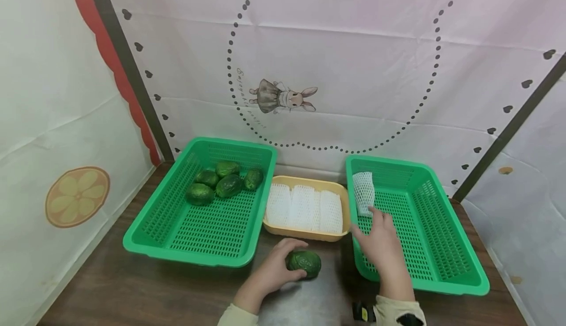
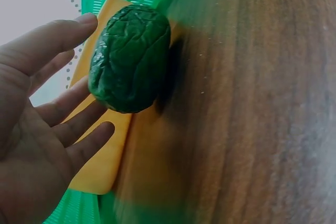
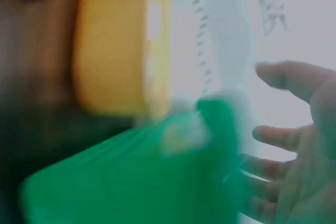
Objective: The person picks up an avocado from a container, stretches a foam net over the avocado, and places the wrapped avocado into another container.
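Observation:
A dark green, wrinkled avocado (image 1: pixel 305 263) sits on the table in front of the yellow tray (image 1: pixel 305 235). My left hand (image 1: pixel 278 266) is beside it, thumb and fingers spread around its left side; in the left wrist view the fingertips come right up to the avocado (image 2: pixel 131 59). Over the left side of the right green basket (image 1: pixel 479 286), my right hand (image 1: pixel 382 242) reaches with its fingers apart and holds nothing. Just beyond those fingertips, a white foam net sleeve (image 1: pixel 363 193) leans on the basket's left wall. The right wrist view is blurred, with the right hand (image 3: pixel 299 145) at its edge.
Several avocados (image 1: pixel 229 186) lie in the back of the left green basket (image 1: pixel 132 241). White foam net sleeves (image 1: pixel 303 207) fill the yellow tray between the baskets. A printed cloth (image 1: pixel 336 70) hangs behind. A small black object (image 1: pixel 363 311) lies near the right wrist.

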`<state>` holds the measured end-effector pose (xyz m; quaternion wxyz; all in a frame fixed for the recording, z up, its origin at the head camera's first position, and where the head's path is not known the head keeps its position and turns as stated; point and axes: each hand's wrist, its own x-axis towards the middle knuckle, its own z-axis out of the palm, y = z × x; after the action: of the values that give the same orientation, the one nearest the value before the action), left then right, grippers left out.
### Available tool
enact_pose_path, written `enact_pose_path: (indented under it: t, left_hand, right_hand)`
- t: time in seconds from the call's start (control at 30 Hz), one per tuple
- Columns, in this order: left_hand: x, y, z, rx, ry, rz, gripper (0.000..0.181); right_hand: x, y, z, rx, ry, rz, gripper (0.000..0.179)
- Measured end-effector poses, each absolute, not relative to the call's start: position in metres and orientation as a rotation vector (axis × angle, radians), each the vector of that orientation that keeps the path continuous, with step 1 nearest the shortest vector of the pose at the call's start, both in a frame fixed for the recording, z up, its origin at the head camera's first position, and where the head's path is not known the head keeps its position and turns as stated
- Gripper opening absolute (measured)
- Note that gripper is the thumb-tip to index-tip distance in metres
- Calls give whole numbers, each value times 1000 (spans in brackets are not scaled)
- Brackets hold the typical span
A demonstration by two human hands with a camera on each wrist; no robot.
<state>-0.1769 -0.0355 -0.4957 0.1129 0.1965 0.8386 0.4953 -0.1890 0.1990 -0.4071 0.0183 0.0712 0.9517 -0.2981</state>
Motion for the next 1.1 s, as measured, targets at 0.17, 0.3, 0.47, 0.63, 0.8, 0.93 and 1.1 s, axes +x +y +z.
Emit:
enact_pose_path:
  t: [0.17, 0.3, 0.47, 0.63, 0.8, 0.93, 1.1]
  left_hand:
    - [-178, -39, -492, 575, 2476, 1459, 48]
    - [-176, -39, -489, 578, 2513, 1443, 42]
    - [-169, -36, -488, 590, 2532, 1439, 37]
    - [-166, -38, -491, 573, 2549, 1455, 35]
    - [-166, -41, -493, 559, 2576, 1448, 35]
    - [-166, -43, -492, 556, 2582, 1451, 34]
    - [-165, -47, -489, 563, 2590, 1464, 34]
  right_hand:
    - [-231, 166, -391, 85, 3064, -978, 51]
    - [-264, 135, -420, 69, 3068, -709, 46]
    - [-274, 125, -460, 263, 2954, -511, 52]
    - [-272, 127, -471, 350, 2929, -504, 48]
    - [-270, 126, -472, 315, 2985, -498, 40]
    - [-271, 124, -468, 312, 3063, -517, 41]
    - [-275, 121, -455, 320, 3142, -527, 45]
